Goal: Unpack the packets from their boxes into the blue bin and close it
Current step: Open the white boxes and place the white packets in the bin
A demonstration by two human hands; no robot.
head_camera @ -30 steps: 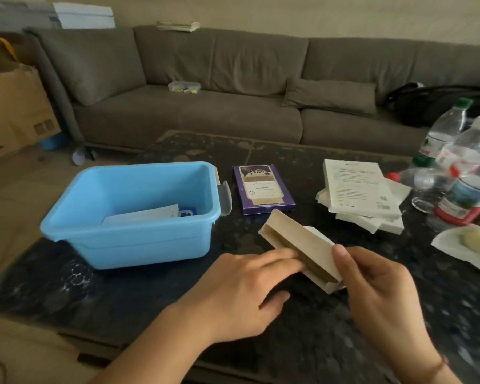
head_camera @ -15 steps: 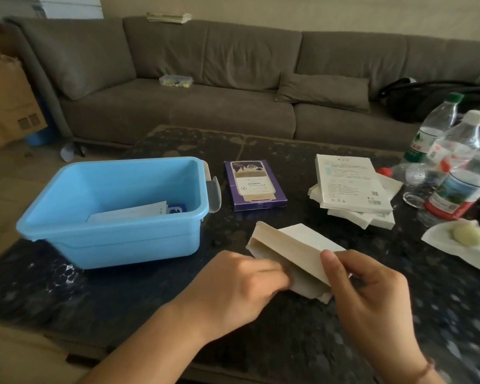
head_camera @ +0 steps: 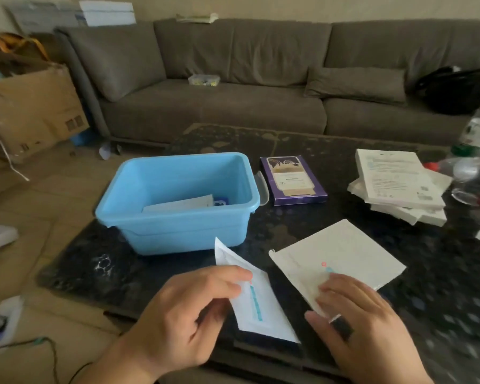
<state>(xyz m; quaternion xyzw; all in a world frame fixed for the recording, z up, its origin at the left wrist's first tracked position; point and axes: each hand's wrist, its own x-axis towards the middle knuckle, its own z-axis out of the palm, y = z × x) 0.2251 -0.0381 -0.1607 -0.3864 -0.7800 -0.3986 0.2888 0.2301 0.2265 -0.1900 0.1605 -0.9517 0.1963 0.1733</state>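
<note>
Now out of its white box (head_camera: 341,259) and pinched in left hand (head_camera: 183,314) beside open blue bin (head_camera: 178,217), white packet (head_camera: 257,295); right hand (head_camera: 363,322) gripping box, on dark table (head_camera: 399,286) before grey sofa (head_camera: 247,79)

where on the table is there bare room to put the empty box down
Bare tabletop lies between the purple box and the white box stack, and left of the blue bin. The right edge is crowded with bottles.

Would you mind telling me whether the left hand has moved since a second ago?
Yes. The left hand has drawn leftward away from the white box, pulling a packet out toward the blue bin.
</note>
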